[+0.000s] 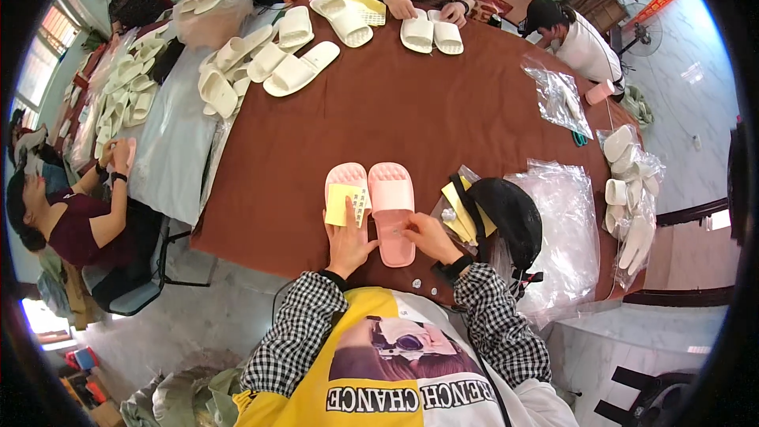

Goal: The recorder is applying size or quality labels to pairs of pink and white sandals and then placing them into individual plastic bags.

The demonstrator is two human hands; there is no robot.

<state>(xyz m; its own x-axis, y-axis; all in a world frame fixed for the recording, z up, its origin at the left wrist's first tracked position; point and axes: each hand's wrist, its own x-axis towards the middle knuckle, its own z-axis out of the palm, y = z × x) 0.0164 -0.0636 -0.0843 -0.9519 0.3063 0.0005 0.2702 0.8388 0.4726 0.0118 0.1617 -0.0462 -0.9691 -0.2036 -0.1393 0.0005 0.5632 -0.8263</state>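
A pair of pink slide slippers lies side by side at the near edge of the brown-covered table: a left slipper [345,172] and a right slipper [392,190]. My left hand [348,247] holds a yellow sticker sheet [340,199] over the left slipper, fingers on the sheet and thumb out toward the right slipper. Rows of small marked labels run along the sheet's right side. Over the right slipper's insole, my right hand [431,237] has its fingertips pinched together; whatever is between them is too small to make out.
Right of my hands are yellow sheets [458,225], a black cap-like item [510,217] and stacked clear plastic bags [557,229]. Bagged white slippers [628,190] lie at the right edge. Across the table, a co-worker handles white slippers [431,32]; more white slippers [300,67] sit far left.
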